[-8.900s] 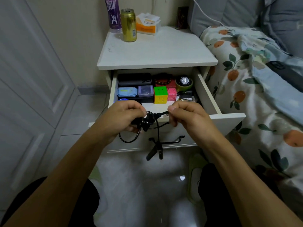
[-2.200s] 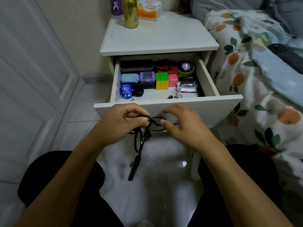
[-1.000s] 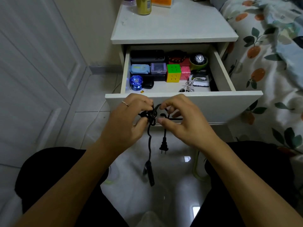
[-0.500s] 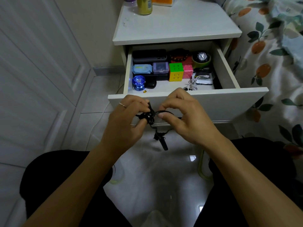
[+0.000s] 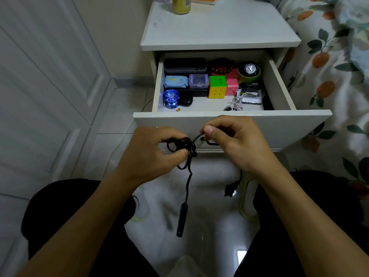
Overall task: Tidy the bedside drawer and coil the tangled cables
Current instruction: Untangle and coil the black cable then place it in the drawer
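A tangled black cable [image 5: 187, 145] hangs in front of the open white drawer [image 5: 231, 124]. My left hand [image 5: 151, 152] grips its knotted bundle. My right hand [image 5: 237, 142] pinches a loop of the same cable between thumb and forefinger. One end with a long black connector [image 5: 182, 218] dangles below the left hand; the plug end [image 5: 229, 189] hangs under the right wrist. A white cable [image 5: 238, 100] lies tangled at the drawer's front right.
In the drawer are a colour cube [image 5: 217, 86], a blue yo-yo [image 5: 171, 98], a watch in a green cup [image 5: 249, 69], small boxes and a dark case. A can [image 5: 181, 5] stands on the nightstand top. A floral bedcover [image 5: 335, 76] lies at right, a white door at left.
The long connector end has dropped lower below my left hand. My right hand has pulled a loop out to the right, and the plug now hangs under my right wrist.
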{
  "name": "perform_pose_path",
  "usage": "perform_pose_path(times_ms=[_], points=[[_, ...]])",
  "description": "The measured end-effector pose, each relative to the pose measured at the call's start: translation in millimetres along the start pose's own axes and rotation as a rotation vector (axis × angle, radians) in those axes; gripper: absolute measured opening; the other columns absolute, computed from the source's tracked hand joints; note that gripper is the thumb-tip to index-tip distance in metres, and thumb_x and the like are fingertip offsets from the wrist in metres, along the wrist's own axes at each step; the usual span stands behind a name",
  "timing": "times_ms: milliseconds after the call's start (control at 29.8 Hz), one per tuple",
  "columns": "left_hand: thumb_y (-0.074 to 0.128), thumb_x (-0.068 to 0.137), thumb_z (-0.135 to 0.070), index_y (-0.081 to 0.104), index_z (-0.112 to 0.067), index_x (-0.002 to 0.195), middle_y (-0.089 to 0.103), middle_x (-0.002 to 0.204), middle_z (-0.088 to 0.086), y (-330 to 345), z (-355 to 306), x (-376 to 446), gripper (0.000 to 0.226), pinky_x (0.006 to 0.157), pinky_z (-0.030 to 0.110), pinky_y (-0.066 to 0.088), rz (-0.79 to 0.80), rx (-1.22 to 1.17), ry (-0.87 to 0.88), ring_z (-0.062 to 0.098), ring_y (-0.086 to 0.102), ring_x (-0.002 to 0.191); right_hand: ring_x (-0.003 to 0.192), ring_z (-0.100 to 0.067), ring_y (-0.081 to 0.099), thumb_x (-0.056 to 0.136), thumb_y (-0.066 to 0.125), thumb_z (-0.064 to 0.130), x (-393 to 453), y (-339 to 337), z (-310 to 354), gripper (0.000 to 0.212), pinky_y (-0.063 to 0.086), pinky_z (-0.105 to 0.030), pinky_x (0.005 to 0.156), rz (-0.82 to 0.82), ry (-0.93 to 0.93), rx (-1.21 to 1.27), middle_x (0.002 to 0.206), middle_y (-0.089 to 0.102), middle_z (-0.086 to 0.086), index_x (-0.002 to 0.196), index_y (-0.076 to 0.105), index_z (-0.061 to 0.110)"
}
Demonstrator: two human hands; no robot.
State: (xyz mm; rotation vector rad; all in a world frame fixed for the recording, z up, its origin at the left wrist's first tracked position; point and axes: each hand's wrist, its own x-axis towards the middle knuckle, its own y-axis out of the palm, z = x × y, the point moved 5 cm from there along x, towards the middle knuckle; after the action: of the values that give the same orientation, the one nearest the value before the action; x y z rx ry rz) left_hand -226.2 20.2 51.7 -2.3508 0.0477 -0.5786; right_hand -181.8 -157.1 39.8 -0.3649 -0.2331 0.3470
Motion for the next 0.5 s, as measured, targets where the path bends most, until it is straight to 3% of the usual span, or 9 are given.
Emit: perform_pose_path(times_ms=[168, 335, 402, 503], points=[[0.079, 0.077, -0.005, 0.078, -0.007, 0.088, 0.074, 0.079, 0.001, 1, -1, -3, 0.011, 0.068, 0.030, 0.058, 0.028, -0.041, -0.029, 0.011, 0.069, 0.071, 0.080, -0.013, 0.068, 0.095, 0.062, 0.017, 0, 6, -1, 0.018, 0.055, -0.041, 0.082, 0.079, 0.042, 0.018, 0.079, 0.071, 0.004, 0.084, 0.071, 0.028], [0.082, 0.076, -0.009, 0.077, -0.006, 0.080, 0.068, 0.066, 0.001, 4, -1, -4, 0.008, 0.056, 0.034, 0.049, 0.038, 0.027, -0.038, 0.013, 0.060, 0.059, 0.082, -0.013, 0.066, 0.095, 0.061, 0.021, -3, 19, 1, 0.016, 0.054, -0.040, 0.079, 0.186, 0.043, -0.024, 0.084, 0.072, 0.004, 0.088, 0.074, 0.026], [0.082, 0.076, -0.011, 0.076, -0.006, 0.078, 0.066, 0.064, 0.001, 4, 2, -3, 0.008, 0.054, 0.031, 0.045, 0.005, 0.035, -0.060, 0.014, 0.058, 0.058, 0.080, -0.007, 0.065, 0.095, 0.061, 0.023, -2, 18, 0, 0.013, 0.054, -0.034, 0.076, 0.167, 0.053, -0.036, 0.084, 0.071, 0.007, 0.091, 0.073, 0.026], [0.081, 0.075, -0.011, 0.076, -0.009, 0.076, 0.065, 0.062, -0.001, 5, 8, -1, 0.006, 0.051, 0.026, 0.043, -0.070, 0.011, -0.124, 0.016, 0.057, 0.057, 0.090, -0.001, 0.063, 0.094, 0.063, 0.022, -1, 16, -2, 0.011, 0.053, -0.025, 0.084, 0.042, 0.029, -0.119, 0.094, 0.069, 0.012, 0.101, 0.070, 0.025]])
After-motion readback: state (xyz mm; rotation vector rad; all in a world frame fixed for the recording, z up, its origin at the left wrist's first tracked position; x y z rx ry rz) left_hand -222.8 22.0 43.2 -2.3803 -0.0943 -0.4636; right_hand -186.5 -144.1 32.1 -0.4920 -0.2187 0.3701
